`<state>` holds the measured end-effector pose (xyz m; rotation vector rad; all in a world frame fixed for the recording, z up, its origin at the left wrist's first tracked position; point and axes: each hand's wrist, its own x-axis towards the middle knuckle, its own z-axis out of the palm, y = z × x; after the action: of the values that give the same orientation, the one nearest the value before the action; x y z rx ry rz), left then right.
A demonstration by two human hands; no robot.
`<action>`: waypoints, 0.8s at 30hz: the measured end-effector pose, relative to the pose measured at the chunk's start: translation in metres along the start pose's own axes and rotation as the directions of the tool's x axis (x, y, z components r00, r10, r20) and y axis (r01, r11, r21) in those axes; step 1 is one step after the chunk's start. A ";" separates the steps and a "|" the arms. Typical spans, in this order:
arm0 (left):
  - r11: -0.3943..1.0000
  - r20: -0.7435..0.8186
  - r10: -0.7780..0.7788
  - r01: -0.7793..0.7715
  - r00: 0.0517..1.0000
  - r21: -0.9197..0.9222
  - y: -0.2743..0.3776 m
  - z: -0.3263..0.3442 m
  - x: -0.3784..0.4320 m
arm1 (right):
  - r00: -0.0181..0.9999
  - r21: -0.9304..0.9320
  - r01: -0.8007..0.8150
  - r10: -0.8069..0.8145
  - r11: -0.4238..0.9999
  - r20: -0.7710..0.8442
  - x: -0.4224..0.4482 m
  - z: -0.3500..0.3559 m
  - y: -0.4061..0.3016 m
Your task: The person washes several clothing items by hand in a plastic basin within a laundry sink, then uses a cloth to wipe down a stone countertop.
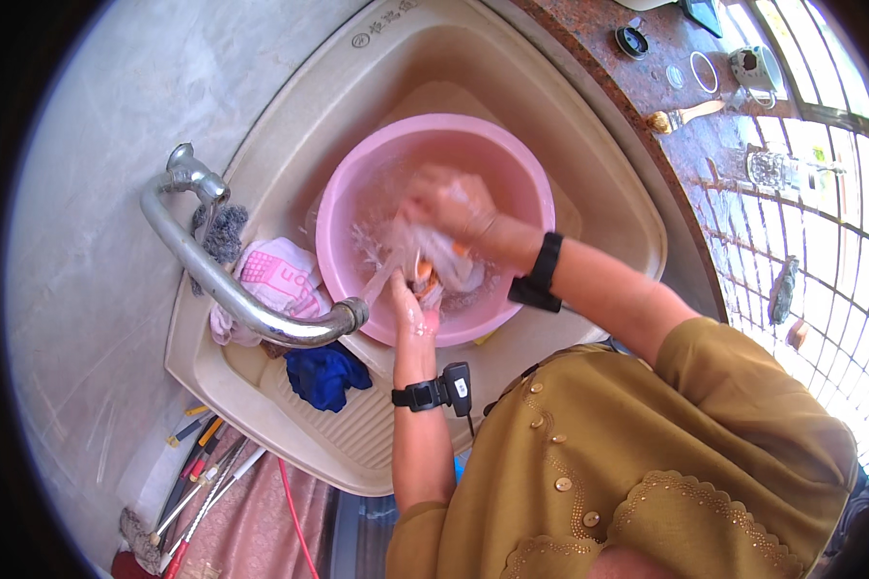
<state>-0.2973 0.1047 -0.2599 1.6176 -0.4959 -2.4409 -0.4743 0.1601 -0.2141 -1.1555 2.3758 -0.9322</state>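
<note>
Inside a round pink plastic basin (324, 239), water runs from the curved metal faucet (246, 304) and splashes. My left hand (414, 307), palm up at the basin's near side, is closed around a wet white and orange item (452, 264) that looks like cloth. Just above it is my right hand (449, 203), blurred by motion, with curled fingers. Whether those fingers grip part of the item is too blurred to tell. Both wrists wear black bands.
The basin stands in a beige sink (434, 43) with a ribbed washboard (366, 438). On its left lie a white and pink towel (282, 279), a blue cloth (326, 376) and a grey scrubber (224, 231). A brush (684, 116) and a mug (757, 69) rest on the stone counter (594, 51).
</note>
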 end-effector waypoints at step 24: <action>0.965 -0.019 0.119 -0.111 0.993 0.238 0.001 0.012 -0.001 | 0.607 0.361 -0.782 0.492 0.507 0.624 -0.016 0.017 0.048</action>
<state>-0.3083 0.1057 -0.2544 1.6599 -0.8794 -2.3390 -0.4823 0.1877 -0.2594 -0.1015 1.6589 -0.8963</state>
